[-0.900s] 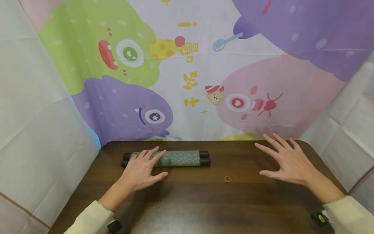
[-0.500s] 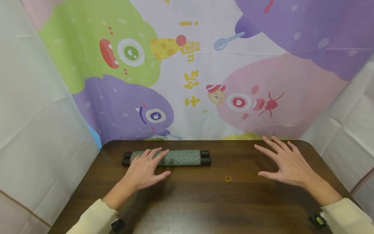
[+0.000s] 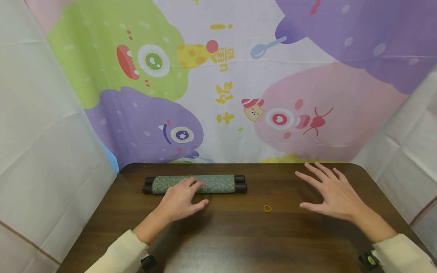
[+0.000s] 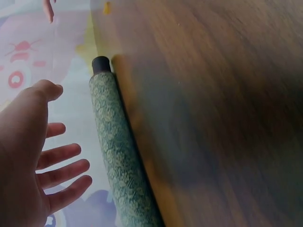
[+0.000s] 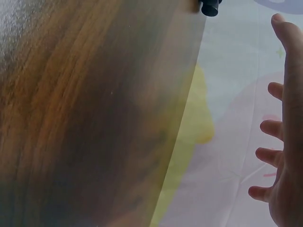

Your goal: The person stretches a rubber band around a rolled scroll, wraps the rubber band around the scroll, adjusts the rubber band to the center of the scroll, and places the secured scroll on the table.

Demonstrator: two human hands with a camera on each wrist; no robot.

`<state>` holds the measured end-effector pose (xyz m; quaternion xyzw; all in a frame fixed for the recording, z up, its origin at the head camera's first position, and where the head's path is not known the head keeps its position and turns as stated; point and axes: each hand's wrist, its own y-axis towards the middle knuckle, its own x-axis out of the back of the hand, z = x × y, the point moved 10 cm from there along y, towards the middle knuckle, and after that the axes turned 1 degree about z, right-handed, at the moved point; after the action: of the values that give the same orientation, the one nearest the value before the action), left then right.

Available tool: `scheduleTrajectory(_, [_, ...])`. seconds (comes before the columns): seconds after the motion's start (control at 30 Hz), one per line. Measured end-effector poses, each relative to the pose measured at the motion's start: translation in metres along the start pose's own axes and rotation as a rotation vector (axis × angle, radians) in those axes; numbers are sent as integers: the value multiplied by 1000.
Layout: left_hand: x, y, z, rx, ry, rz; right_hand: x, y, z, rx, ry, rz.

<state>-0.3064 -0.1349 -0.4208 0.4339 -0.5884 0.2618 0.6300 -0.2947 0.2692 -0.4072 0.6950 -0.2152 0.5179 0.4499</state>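
Note:
A rolled scroll [image 3: 220, 183] with green patterned cloth and black knobs at both ends lies along the back left of the table. My left hand [image 3: 181, 199] hovers over its front side, fingers loosely bent and holding nothing. In the left wrist view a gap shows between that hand [image 4: 28, 151] and the scroll [image 4: 116, 146]. My right hand [image 3: 336, 193] is held above the right part of the table, fingers spread, nothing in it. A small yellow rubber band [image 3: 267, 208] lies between the hands, nearer the right one.
The dark wooden table [image 3: 239, 239] ends at a cartoon-printed cloth [image 3: 225, 144] hanging behind it. White cloth walls [image 3: 44, 132] stand on the left and right sides.
My left hand has moved right along the scroll, uncovering its left end, and its fingers have bent a little more. My right hand has shifted slightly left. The scroll stays in place.

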Motion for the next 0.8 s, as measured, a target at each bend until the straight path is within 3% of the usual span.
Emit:
scheduleTrajectory(0.2, [-3, 2, -8, -18, 2, -24, 3, -1, 7, 9, 18, -27])
scheduleTrajectory(0.53, [-15, 8, -16, -34, -12, -3, 5, -2, 18, 29, 57, -85])
scheduleTrajectory(0.8, [-20, 8, -21, -40, -26, 9, 8, -4, 22, 30, 174, -129])
